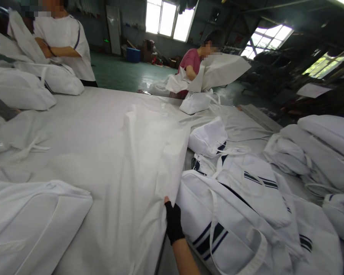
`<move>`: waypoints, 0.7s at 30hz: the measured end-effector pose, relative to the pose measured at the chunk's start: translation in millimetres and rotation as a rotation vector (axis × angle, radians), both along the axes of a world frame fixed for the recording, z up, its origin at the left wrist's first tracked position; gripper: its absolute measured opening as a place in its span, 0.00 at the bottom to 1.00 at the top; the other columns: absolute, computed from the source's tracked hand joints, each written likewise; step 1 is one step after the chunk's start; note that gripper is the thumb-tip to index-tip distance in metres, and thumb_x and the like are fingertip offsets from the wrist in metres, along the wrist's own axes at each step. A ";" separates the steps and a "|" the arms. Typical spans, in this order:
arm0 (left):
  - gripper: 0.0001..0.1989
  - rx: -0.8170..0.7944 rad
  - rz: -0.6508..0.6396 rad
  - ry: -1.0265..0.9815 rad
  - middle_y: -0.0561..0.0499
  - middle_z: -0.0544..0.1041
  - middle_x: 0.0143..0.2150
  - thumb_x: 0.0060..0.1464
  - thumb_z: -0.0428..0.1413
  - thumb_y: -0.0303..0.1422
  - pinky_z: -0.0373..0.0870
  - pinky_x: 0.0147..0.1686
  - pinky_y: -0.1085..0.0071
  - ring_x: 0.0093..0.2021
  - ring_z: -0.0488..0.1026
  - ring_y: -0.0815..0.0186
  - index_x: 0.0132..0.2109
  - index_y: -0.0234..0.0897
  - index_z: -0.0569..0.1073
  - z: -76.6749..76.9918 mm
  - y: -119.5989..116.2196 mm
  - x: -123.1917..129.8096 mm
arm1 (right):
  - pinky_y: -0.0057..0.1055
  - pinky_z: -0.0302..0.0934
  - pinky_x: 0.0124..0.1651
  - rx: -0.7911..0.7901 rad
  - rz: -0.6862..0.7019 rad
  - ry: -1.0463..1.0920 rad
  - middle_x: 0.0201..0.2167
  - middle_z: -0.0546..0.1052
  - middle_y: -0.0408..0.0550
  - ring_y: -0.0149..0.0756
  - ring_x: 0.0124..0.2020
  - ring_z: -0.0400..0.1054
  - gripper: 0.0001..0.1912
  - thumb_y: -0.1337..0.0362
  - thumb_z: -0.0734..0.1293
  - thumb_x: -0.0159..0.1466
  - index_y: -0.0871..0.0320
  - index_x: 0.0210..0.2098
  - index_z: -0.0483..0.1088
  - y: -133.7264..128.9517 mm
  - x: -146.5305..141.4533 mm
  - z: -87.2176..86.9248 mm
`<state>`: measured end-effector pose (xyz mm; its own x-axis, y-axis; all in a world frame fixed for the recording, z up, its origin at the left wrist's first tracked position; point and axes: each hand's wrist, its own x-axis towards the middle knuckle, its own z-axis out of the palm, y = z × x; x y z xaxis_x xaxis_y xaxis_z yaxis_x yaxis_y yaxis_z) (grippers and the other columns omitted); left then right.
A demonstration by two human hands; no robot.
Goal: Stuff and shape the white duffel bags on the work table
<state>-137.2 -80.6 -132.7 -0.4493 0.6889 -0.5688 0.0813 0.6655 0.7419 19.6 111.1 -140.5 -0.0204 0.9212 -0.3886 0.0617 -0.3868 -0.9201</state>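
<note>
My right hand (174,223), in a black fingerless glove, is at the right edge of a large white fabric sheet (143,160). One bare fingertip shows on top of the sheet, and the hand looks closed on the edge; the other fingers are mostly hidden. Soft folds run lengthwise through the sheet. Just right of the hand lies a white bag (200,214) with dark stripes and pale straps. A plain white bag (40,225) rests at the lower left. My left hand is out of view.
More striped white bags (258,179) overlap on the right, with a stack of white bags (329,141) beyond. White bags (20,86) also sit far left. Across the table stand a person in white (64,42) and a person in red (189,63) handling white material (223,70).
</note>
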 end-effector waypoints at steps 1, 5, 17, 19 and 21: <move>0.20 0.018 -0.007 0.034 0.47 0.79 0.33 0.59 0.51 0.51 0.76 0.34 0.66 0.35 0.78 0.61 0.44 0.42 0.76 4.5 1.3 -0.6 | 0.38 0.66 0.46 0.022 -0.016 -0.067 0.43 0.77 0.60 0.47 0.44 0.71 0.32 0.42 0.64 0.60 0.67 0.45 0.72 -3.4 4.3 -3.3; 0.33 0.190 -0.070 0.224 0.45 0.77 0.50 0.51 0.54 0.49 0.69 0.52 0.69 0.50 0.75 0.57 0.60 0.34 0.69 19.6 33.9 5.4 | 0.35 0.62 0.34 0.157 0.039 -0.272 0.27 0.75 0.57 0.41 0.30 0.68 0.34 0.37 0.53 0.63 0.61 0.26 0.69 -14.2 -1.5 -6.3; 0.47 0.261 -0.254 -0.221 0.37 0.53 0.69 0.51 0.58 0.46 0.59 0.62 0.63 0.66 0.56 0.54 0.69 0.31 0.47 35.5 122.3 17.0 | 0.36 0.65 0.41 0.231 0.064 -0.202 0.33 0.75 0.57 0.41 0.36 0.69 0.33 0.36 0.53 0.63 0.60 0.33 0.72 -34.4 20.7 21.2; 0.48 0.196 -0.332 -0.221 0.37 0.55 0.68 0.47 0.60 0.46 0.57 0.63 0.63 0.67 0.55 0.53 0.68 0.29 0.51 49.9 122.3 3.9 | 0.39 0.65 0.46 0.230 0.001 -0.216 0.35 0.75 0.57 0.43 0.40 0.68 0.33 0.35 0.55 0.61 0.59 0.35 0.72 -39.8 27.9 14.3; 0.41 0.136 -0.425 -0.263 0.40 0.65 0.63 0.46 0.61 0.46 0.62 0.59 0.63 0.63 0.62 0.51 0.64 0.30 0.62 64.4 124.9 -12.1 | 0.43 0.63 0.49 0.204 -0.073 -0.223 0.36 0.74 0.58 0.46 0.42 0.67 0.34 0.33 0.56 0.59 0.58 0.35 0.72 -39.4 38.9 3.5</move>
<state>-149.3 44.3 -68.2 0.0322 0.8550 -0.5176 0.1223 0.5106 0.8511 58.5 71.7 -137.1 0.1137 0.9765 -0.1833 0.2500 -0.2067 -0.9459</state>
